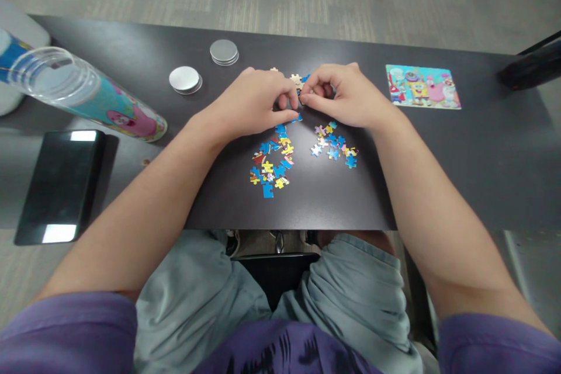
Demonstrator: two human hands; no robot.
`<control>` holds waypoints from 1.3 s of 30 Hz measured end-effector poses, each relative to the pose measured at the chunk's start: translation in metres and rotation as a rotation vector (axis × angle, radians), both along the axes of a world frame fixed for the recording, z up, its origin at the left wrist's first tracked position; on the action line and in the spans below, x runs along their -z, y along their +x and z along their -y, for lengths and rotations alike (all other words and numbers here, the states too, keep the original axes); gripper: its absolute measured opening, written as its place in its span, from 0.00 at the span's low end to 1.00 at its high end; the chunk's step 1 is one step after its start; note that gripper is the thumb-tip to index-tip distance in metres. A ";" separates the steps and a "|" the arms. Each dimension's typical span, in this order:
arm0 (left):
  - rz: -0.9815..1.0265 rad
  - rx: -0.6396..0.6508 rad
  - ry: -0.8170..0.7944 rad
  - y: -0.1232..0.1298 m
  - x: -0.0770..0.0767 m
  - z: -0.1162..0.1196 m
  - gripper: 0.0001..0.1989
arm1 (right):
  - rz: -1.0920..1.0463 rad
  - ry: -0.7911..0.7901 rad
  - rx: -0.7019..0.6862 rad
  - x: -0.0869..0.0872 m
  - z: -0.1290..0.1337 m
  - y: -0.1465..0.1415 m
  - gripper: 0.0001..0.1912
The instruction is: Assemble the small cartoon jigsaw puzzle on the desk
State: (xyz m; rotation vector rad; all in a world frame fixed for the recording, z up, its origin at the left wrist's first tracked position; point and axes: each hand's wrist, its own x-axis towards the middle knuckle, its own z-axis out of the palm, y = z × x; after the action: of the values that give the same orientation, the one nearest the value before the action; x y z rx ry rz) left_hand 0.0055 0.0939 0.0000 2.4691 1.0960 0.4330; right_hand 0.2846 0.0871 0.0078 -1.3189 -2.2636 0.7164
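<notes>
My left hand (262, 100) is curled over the dark table, its thumb tip against a blue puzzle piece (298, 118). Facing it, my right hand (339, 93) pinches a small puzzle piece (301, 94) between thumb and fingertips; most of that piece is hidden. Just beyond the fingers lie more pieces, including a pale one (295, 79), partly covered by my hands. Nearer to me, a loose pile of blue, yellow and red puzzle pieces (279, 171) lies left of the middle. A smaller pile of blue, pink and yellow pieces (333, 141) lies by my right wrist.
A cartoon picture card (423, 87) lies at the right. Round silvery discs (224, 51) and white-topped discs (184, 79) sit at the back left. A clear-mouthed printed tube (100, 99) and a black tablet-like object (61, 184) are at the left. A dark object (532, 67) stands far right.
</notes>
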 end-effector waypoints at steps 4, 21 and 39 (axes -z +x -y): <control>0.000 0.021 -0.027 -0.008 -0.010 -0.001 0.18 | 0.016 0.012 -0.011 0.002 0.000 0.001 0.28; -0.009 -0.088 0.040 -0.016 -0.013 -0.008 0.13 | 0.061 0.183 0.011 0.008 -0.006 0.017 0.17; -0.006 -0.097 0.046 -0.014 -0.026 -0.003 0.14 | 0.048 0.012 -0.139 -0.009 -0.001 0.016 0.30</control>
State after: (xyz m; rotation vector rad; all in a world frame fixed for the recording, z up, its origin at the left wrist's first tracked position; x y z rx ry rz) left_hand -0.0087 0.0967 0.0262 2.4655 1.2250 0.4844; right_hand 0.3006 0.0881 0.0171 -1.1941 -2.4132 0.7241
